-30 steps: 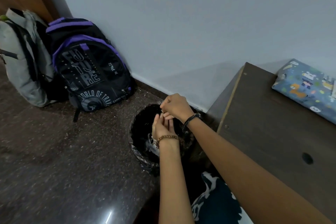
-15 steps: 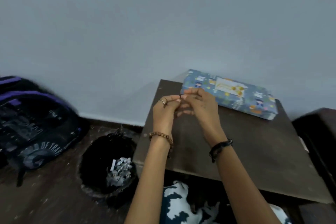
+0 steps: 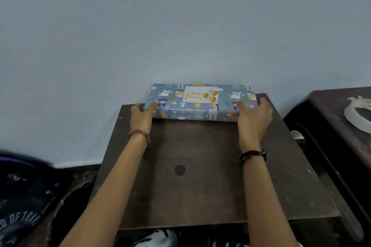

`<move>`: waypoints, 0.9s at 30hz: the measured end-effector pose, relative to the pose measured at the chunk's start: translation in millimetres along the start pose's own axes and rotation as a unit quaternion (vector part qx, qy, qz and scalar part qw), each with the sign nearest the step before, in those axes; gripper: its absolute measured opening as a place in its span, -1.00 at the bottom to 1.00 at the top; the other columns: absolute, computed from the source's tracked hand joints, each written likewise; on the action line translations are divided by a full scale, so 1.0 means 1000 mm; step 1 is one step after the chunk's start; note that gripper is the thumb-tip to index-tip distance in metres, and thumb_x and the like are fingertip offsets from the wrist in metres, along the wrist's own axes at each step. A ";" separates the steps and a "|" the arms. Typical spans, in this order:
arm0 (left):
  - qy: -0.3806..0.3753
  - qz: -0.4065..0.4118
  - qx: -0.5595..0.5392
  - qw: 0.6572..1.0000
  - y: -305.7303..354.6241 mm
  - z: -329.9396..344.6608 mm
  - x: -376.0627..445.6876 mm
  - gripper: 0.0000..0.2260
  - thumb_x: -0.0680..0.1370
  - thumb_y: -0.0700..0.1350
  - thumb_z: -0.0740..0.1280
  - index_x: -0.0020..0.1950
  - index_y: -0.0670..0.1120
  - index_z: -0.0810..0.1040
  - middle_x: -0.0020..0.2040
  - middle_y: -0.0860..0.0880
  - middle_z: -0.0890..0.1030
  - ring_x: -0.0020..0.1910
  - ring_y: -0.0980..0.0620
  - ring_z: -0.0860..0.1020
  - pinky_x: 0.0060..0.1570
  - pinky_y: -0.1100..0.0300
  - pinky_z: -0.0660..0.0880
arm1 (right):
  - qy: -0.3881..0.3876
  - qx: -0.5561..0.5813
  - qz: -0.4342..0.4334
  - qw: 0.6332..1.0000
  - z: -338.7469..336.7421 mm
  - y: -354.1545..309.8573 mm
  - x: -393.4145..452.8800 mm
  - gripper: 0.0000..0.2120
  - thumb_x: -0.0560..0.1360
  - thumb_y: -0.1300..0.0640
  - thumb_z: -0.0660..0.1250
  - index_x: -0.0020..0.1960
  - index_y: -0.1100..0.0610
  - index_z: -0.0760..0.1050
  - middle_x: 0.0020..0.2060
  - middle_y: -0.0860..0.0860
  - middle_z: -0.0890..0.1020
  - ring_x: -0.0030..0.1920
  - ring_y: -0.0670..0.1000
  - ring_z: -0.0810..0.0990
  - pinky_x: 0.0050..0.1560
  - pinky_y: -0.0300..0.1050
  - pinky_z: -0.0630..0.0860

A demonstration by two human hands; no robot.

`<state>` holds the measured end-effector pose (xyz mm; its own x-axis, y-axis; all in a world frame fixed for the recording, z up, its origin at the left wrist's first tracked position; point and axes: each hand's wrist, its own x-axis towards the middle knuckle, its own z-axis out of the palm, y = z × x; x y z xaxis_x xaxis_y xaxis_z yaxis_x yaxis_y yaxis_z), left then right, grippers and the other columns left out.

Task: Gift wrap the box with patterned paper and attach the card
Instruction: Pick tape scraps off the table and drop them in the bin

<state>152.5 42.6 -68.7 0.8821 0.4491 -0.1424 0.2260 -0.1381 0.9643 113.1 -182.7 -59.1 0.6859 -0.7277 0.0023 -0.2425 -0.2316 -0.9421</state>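
Observation:
A flat box (image 3: 200, 109) wrapped in blue paper with cartoon animals lies at the far edge of the dark wooden table (image 3: 200, 186), against the wall. A white "Happy Birthday" card (image 3: 200, 94) with gold balloons sits on its top. My left hand (image 3: 142, 115) grips the box's left end, thumb on top. My right hand (image 3: 254, 116) grips the right end, with fingers spread over the top and around the side.
A black and purple backpack (image 3: 22, 206) lies on the floor at the lower left. A second dark table (image 3: 341, 126) at the right carries a roll of tape (image 3: 359, 111). The pale wall (image 3: 180, 26) rises directly behind the box.
The view swung from the floor bin to the table. My hands, joined together over the bin and then above the table, have parted and taken hold of both ends of the box.

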 end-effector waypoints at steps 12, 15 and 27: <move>0.080 0.039 -0.046 0.995 -0.022 -0.051 -0.089 -0.63 0.41 -0.11 0.47 0.15 -0.11 0.46 0.05 -0.05 0.56 0.04 0.01 0.52 0.11 0.11 0.47 | -0.044 0.102 -0.002 0.994 -0.037 0.011 -0.046 -0.51 0.42 0.11 0.44 0.31 0.11 0.39 0.17 0.03 0.52 0.15 -0.01 0.50 -0.01 -0.23 0.40; 0.077 0.028 -0.049 0.995 -0.030 -0.067 -0.111 -0.67 0.40 -0.10 0.48 0.09 -0.07 0.45 0.03 -0.06 0.57 0.02 0.00 0.53 0.07 0.12 0.46 | -0.053 0.083 -0.017 0.995 -0.053 0.015 -0.067 -0.50 0.43 0.10 0.44 0.32 0.12 0.39 0.19 0.05 0.48 0.13 -0.05 0.47 0.00 -0.27 0.39; -0.031 0.005 0.048 0.998 -0.042 -0.084 -0.095 -0.55 0.37 -0.05 0.51 0.13 -0.14 0.39 0.11 -0.12 0.57 0.09 -0.06 0.55 0.12 0.08 0.48 | -0.012 0.065 -0.061 0.996 -0.083 0.045 -0.107 -0.47 0.48 0.02 0.38 0.38 0.13 0.34 0.21 0.03 0.44 0.13 -0.15 0.39 0.12 -0.26 0.36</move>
<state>24.5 79.5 -76.8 0.9075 0.3923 -0.1498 0.2534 -0.2272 0.9403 -27.9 -169.0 -74.0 0.7209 -0.6839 0.1125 -0.0666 -0.2300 -0.9709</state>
